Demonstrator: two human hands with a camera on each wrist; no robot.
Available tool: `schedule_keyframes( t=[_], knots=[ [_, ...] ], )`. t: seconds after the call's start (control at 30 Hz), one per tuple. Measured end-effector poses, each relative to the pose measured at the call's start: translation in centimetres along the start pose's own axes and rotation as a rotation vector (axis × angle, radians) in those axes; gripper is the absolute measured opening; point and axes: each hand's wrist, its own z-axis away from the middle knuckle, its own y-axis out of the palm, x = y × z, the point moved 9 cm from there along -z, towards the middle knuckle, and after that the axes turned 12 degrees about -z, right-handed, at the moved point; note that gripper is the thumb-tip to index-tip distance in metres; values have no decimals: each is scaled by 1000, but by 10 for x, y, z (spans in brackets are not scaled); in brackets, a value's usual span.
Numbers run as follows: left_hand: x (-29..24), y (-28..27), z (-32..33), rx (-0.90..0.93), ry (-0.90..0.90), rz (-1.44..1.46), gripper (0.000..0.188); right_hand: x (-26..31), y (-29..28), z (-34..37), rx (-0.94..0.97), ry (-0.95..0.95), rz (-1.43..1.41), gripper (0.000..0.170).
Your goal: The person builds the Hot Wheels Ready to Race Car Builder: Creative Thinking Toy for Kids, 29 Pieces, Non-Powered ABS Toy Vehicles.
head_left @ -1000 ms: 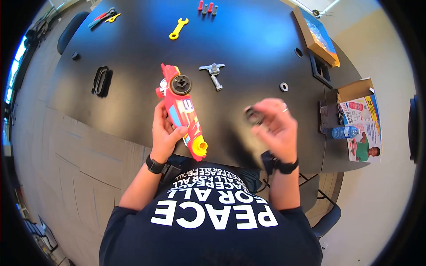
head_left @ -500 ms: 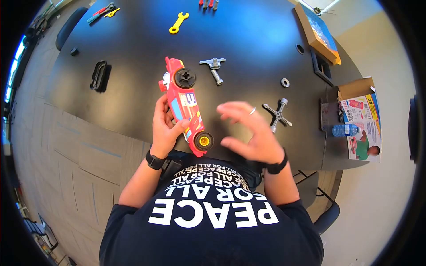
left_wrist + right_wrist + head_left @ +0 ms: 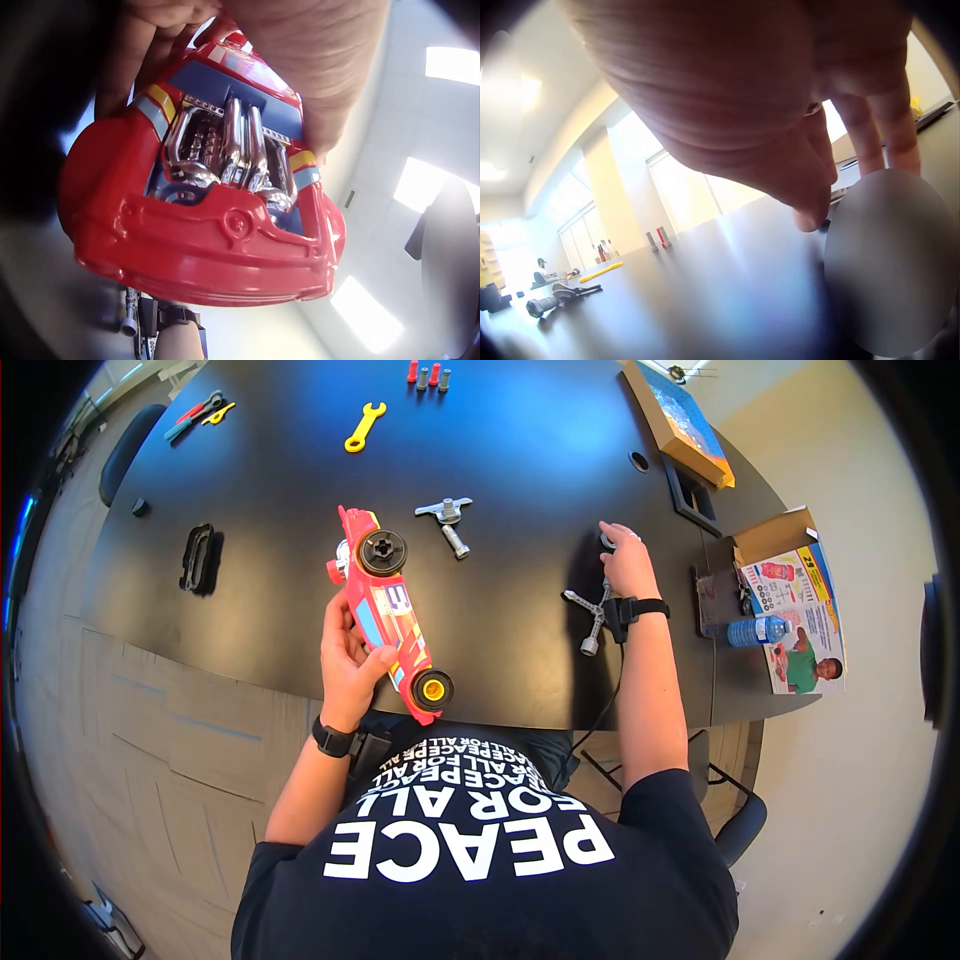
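My left hand (image 3: 350, 660) grips a red toy race car (image 3: 385, 610) round its middle, thumb over the near side. Its wheels face right: a black one with a cross-shaped centre (image 3: 382, 552) and a black one with a yellow hub (image 3: 433, 689). The left wrist view shows chrome engine pipes (image 3: 236, 142) on its body. Out over the table's right part, my right hand (image 3: 630, 567) pinches a small grey ring (image 3: 607, 541) between thumb and fingertips. Beneath its wrist lies a grey four-armed lug wrench (image 3: 598, 615), partly hidden.
A grey T-shaped tool (image 3: 445, 510) and bolt (image 3: 455, 542) lie mid-table. Farther back are a yellow wrench (image 3: 365, 428) and several red and grey pegs (image 3: 428, 377). A black frame part (image 3: 198, 557) lies left; a water bottle (image 3: 757, 631) and printed box (image 3: 800, 600) stand right.
The right hand put the black wheel over the car's yellow hub, let go, then moved away right and forward to the grey ring. The left hand keeps holding the car.
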Motion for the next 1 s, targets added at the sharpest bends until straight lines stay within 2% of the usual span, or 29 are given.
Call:
schedule_keyframes(
  t=[0.07,0.2,0.27,0.33,0.37,0.4,0.43,0.5,0.57,0.63,0.7,0.8,1.0],
  knots=[
    [1,0,1,-1,-3,2,100,-7,10,-2,96,-5,30,59],
    [-1,2,1,6,-8,23,101,14,3,2,116,-8,-37,64],
    [-4,3,1,-3,-20,22,101,58,-14,13,94,115,-470,65],
    [-3,3,1,5,-25,29,101,106,-17,31,131,119,-938,66],
    [-3,2,1,13,-28,22,103,138,-22,42,195,72,-974,57],
    [-3,3,1,14,-49,18,105,169,-27,54,248,-52,-985,47],
    [-3,4,1,21,-71,15,106,186,-23,67,326,-49,-1069,42],
    [-3,3,1,12,-75,18,107,229,-19,90,433,-101,-1148,42],
    [-1,4,1,17,-75,25,108,260,-17,105,507,-131,-1185,43],
    [0,4,1,28,-62,18,108,279,-19,112,534,-348,-1060,44],
    [0,4,1,20,-58,27,107,288,-18,116,542,-403,-1038,47],
    [-3,4,1,18,-52,33,106,300,-22,113,513,-388,-932,47],
    [-5,5,1,7,-32,28,105,309,-17,116,535,-439,-915,49]
  ],
)
